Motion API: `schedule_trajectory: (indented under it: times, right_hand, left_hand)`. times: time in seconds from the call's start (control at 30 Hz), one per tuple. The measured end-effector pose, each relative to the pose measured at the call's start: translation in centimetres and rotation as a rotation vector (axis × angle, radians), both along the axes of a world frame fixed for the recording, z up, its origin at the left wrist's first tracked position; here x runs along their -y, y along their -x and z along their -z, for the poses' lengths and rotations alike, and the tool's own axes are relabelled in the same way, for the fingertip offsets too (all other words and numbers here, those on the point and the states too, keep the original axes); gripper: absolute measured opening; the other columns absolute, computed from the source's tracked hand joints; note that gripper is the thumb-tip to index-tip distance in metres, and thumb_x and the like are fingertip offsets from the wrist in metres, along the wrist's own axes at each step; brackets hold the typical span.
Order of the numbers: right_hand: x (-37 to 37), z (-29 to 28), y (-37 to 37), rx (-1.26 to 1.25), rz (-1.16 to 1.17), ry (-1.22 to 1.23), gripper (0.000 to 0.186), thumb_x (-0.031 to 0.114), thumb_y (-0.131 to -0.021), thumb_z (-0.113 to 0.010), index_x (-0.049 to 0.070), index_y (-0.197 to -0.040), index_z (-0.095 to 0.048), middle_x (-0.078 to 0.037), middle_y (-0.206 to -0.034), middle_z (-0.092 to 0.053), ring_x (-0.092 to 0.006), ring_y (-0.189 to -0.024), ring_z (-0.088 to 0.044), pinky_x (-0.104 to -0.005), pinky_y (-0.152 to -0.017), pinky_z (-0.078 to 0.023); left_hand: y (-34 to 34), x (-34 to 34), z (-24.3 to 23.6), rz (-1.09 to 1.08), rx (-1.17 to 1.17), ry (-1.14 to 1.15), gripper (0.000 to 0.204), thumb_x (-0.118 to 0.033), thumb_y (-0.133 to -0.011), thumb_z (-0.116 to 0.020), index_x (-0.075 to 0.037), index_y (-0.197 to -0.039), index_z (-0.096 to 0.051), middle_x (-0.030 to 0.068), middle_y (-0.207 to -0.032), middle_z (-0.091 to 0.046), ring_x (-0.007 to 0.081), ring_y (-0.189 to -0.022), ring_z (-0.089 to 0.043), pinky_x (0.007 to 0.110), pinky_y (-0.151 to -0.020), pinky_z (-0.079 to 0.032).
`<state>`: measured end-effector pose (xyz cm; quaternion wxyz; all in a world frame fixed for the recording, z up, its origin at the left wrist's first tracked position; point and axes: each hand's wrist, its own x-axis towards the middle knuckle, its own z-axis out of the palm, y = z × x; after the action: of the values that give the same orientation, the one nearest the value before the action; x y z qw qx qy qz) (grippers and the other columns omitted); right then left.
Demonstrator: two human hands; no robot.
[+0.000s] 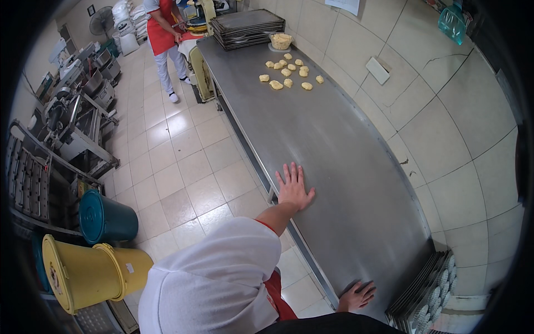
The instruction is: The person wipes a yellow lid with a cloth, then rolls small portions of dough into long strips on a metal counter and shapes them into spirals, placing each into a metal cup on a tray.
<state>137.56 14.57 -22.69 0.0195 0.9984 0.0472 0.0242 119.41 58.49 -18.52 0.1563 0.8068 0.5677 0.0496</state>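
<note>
Plainly, the left hand (293, 190) lay on the table (334, 133), fingers spread.
The right hand (356, 297) lay there too, fingers parted, near stacked trays (413, 285).

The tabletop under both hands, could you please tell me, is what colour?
The tabletop is metallic grey, seen best in the head view.

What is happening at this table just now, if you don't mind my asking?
The person's left hand and right hand rest spread, palm down, on the metal table, holding nothing. Pale yellow dough pieces lie loosely scattered toward the far end, beyond both hands, near a filled bowl and stacked trays. A co-worker in a red apron stands by a machine.
</note>
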Motion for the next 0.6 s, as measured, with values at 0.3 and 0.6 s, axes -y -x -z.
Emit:
schedule_trajectory:
  times: [0.3,0.6]
  right_hand:
    - [-0.1,-0.12,0.0,0.004,-0.005,0.012,0.074,0.068,-0.108,-0.037,0.031,-0.171,-0.032,-0.009,-0.179,-0.024,-0.039,-0.163,-0.023,-0.059,-0.129,-0.02]
    - [0.04,-0.06,-0.03,-0.016,0.018,0.025,0.074,0.071,-0.107,-0.035,0.033,-0.171,-0.03,-0.004,-0.18,-0.022,-0.0343,-0.164,-0.021,-0.0557,-0.131,-0.018]
  left_hand:
    - [0.05,0.01,-0.06,0.0,0.009,0.001,0.099,-0.063,-0.101,-0.046,0.0,-0.171,-0.016,0.0226,-0.179,-0.01,0.0458,-0.165,-0.001,0.069,-0.129,-0.003]
    - [0.06,0.04,0.44,0.0,0.048,-0.014,0.099,-0.062,-0.1,-0.048,0.001,-0.17,-0.018,0.0229,-0.179,-0.012,0.0463,-0.165,-0.002,0.07,-0.129,-0.003]
